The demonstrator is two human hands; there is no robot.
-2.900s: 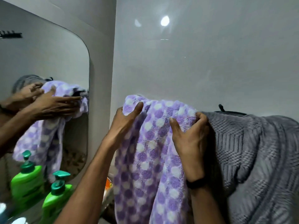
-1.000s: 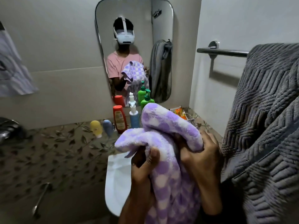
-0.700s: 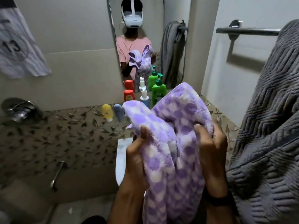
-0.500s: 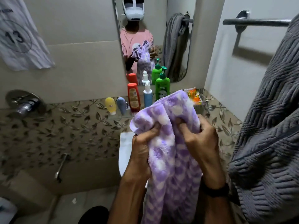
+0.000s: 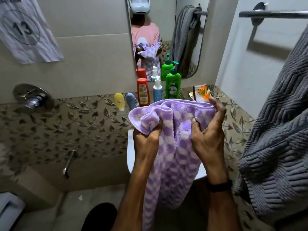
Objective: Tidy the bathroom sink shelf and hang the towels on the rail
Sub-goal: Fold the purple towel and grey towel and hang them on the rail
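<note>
Your left hand (image 5: 146, 140) and right hand (image 5: 208, 137) curled fingers (image 5: 216, 105) round the purple checked towel (image 5: 175, 155), probably straightening it for the rail (image 5: 273, 14).

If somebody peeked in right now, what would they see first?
First, the purple checked towel in the middle, bunched up and gripped by the left hand and the right hand. Next, the big grey towel hanging down the right side, by the rail. Then the bright green bottle and red bottle standing below the mirror.
</note>
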